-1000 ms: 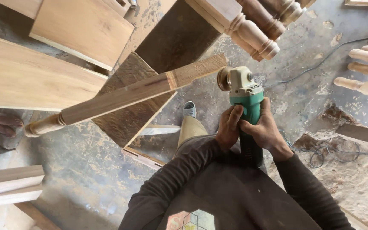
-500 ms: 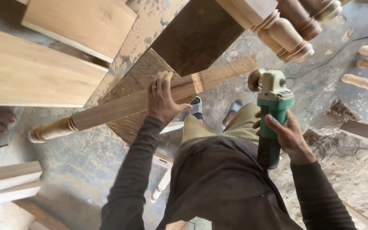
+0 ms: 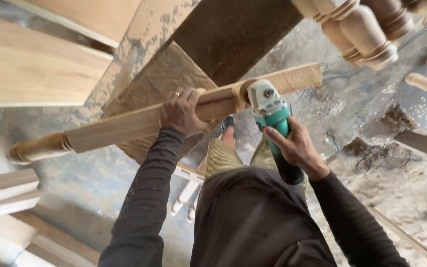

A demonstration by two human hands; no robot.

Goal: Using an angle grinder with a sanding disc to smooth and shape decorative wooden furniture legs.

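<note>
The left hand [image 3: 180, 111] is clamped over the long wooden post [image 3: 124, 124], which lies slantwise across a dark board [image 3: 223, 39]. The right hand [image 3: 295, 146] is closed around the green body of the grinder [image 3: 272, 118], whose disc meets the post just to the right of the left hand's fingers. To do this well, I judge the post needs firm downward pressure, the fingers kept clear of the disc, and a light, steady touch.
</note>
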